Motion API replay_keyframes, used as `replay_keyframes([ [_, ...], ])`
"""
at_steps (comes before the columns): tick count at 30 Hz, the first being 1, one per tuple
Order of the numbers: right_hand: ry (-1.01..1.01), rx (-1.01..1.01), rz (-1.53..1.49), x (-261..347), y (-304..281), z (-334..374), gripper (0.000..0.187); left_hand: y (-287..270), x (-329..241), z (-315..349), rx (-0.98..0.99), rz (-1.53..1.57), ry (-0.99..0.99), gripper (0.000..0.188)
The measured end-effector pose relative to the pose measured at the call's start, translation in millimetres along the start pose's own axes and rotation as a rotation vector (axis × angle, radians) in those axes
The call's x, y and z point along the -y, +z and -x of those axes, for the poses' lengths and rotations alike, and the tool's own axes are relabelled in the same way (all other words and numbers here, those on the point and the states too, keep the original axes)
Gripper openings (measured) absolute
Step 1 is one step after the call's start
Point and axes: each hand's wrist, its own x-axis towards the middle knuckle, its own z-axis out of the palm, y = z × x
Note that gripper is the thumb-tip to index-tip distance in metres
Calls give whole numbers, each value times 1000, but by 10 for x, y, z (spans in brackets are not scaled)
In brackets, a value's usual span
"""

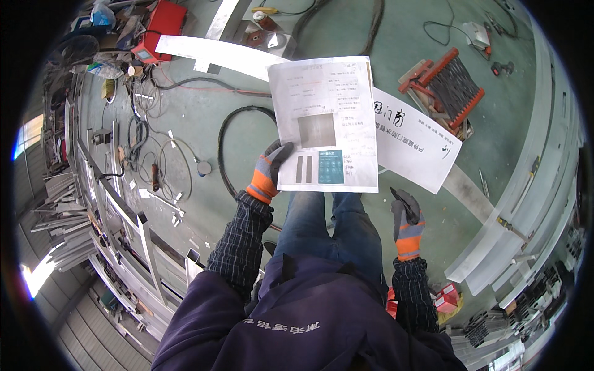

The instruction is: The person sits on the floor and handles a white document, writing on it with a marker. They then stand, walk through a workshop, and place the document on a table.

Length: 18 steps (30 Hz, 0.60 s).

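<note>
My left hand (272, 166), in a grey and orange work glove, grips the left lower edge of a printed sheet of paper (322, 93). The sheet carries text, a grey picture and a teal panel, and a second layer shows at its right edge. My right hand (408, 226), gloved alike, is closed around a slim black pen (405, 199), apart from the paper. Behind the sheet, a long white panel (414, 151) with printed and handwritten lettering slants down to the right; the paper covers its left part.
An orange-framed rack (455, 89) stands at the upper right, near a cordless drill (502, 68). A red machine (162, 31) sits at the upper left. Cables (229, 148) loop over the green floor. Long metal profiles (507, 222) line the right; more stock (68, 216) lies left.
</note>
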Motion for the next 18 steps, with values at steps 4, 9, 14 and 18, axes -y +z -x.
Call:
replay_keyframes([
  [4, 24, -2, -8, -26, -10, 4, 22, 23, -4, 4, -13, 13, -10, 28],
  [9, 4, -7, 11, -88, -17, 2, 23, -8, 31, -20, -8, 29, -16, 27],
  [14, -4, -13, 35, -81, -23, 4, 23, -37, 56, -39, -7, 45, -14, 24],
  [18, -8, -19, 11, -81, -14, 4, 23, 19, 25, -23, -6, 47, -18, 24],
])
